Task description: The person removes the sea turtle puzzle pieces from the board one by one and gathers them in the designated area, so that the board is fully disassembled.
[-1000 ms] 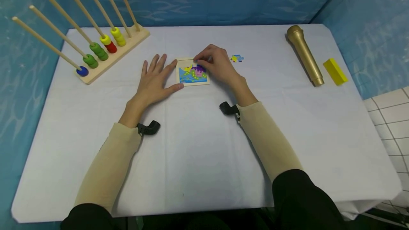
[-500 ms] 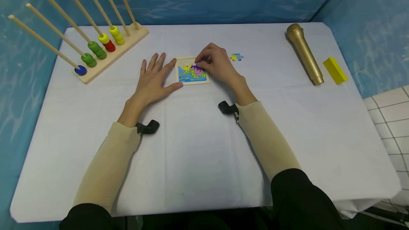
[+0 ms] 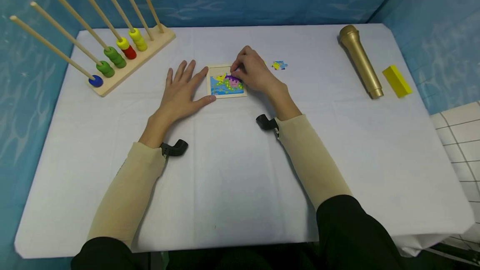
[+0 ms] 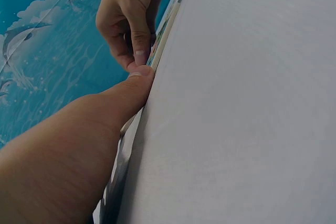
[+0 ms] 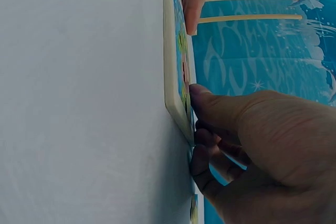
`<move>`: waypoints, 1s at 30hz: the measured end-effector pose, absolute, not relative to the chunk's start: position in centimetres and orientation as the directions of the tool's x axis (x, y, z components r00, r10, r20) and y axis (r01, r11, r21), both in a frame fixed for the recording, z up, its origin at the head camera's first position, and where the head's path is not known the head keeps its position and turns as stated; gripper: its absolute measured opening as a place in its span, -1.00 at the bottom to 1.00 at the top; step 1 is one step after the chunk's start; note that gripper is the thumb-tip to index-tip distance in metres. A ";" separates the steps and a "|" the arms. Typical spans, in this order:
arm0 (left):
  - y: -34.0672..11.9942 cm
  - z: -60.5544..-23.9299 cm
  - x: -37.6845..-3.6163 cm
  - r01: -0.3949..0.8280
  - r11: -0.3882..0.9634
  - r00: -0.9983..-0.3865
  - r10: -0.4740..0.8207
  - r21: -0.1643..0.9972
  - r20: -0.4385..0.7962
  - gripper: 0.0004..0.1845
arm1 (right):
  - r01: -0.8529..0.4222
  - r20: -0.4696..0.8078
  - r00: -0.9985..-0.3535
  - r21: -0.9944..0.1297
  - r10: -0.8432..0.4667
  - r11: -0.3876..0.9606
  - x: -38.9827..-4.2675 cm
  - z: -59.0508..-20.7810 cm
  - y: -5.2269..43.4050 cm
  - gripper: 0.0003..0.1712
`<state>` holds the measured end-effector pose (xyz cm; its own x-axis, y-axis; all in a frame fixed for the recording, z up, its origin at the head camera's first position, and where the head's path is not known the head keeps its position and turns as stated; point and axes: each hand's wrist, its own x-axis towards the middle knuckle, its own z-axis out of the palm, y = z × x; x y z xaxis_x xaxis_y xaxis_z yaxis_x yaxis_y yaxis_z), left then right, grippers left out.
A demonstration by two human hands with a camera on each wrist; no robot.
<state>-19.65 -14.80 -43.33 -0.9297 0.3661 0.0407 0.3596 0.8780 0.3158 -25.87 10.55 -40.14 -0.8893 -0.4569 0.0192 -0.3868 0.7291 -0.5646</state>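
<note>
So the tabletop [image 3: 232, 170] has a white cloth over it, and a small picture puzzle board [image 3: 226, 82] lies flat a bit past the middle, toward 12 o'clock. A loose puzzle piece [image 3: 278, 65] lies just at 3 o'clock of the board. A wooden peg rack with coloured rings [image 3: 123, 55] sits up at 10 o'clock, and a gold microphone [image 3: 361, 62] with a yellow block [image 3: 396, 81] just beside it lies out around 2 o'clock.

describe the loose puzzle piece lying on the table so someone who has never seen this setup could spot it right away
On the white-clothed table, find the small square wooden picture puzzle tray between the two hands near the middle. Just beyond the right hand, towards the gold microphone-shaped toy, lies the small blue and yellow jigsaw piece. It alone lies flat and loose on bare cloth.
</note>
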 end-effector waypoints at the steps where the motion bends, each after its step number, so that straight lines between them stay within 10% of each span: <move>1: -14.8 -43.3 -19.6 0.359 0.879 -0.930 0.365 0.315 0.042 -0.05 | -0.392 0.024 -0.888 -0.561 -0.459 0.729 -25.9 -40.1 10.5 -0.81; 30: -14.6 -43.2 -19.6 0.355 0.880 -0.932 0.361 0.314 0.041 -0.05 | -0.493 0.131 -0.850 -0.539 -0.510 0.683 -25.9 -40.5 11.1 -0.75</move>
<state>-19.55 -14.64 -43.15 -0.9316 0.3612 0.0415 0.3553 0.8803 0.3143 -25.94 11.06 -40.47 -0.8501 -0.5101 0.1311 -0.4929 0.6828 -0.5393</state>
